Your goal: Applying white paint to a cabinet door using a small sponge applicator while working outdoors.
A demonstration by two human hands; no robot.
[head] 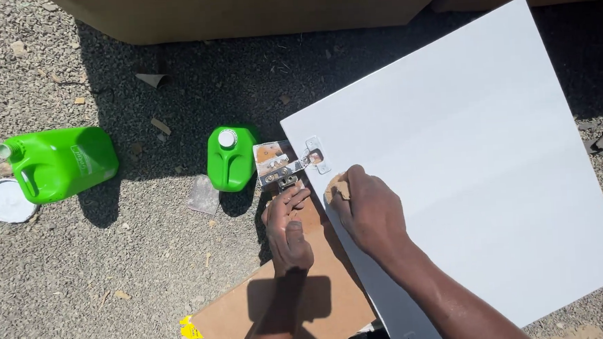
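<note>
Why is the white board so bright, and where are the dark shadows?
In the head view, strong sun makes the white panel glare, washing out its surface; hard dark shadows fall beside the two green jugs and under the left hand; the right hand and metal hinge look sharp, not blurred.

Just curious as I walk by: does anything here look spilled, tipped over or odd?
Yes. The larger green jug lies on its side on the gravel, uncapped, beside a round white lid. The smaller green jug stands upright and capped. No spill is visible.

metal hinge (pixel 289 164) on white panel (pixel 466 161) edge.
</note>
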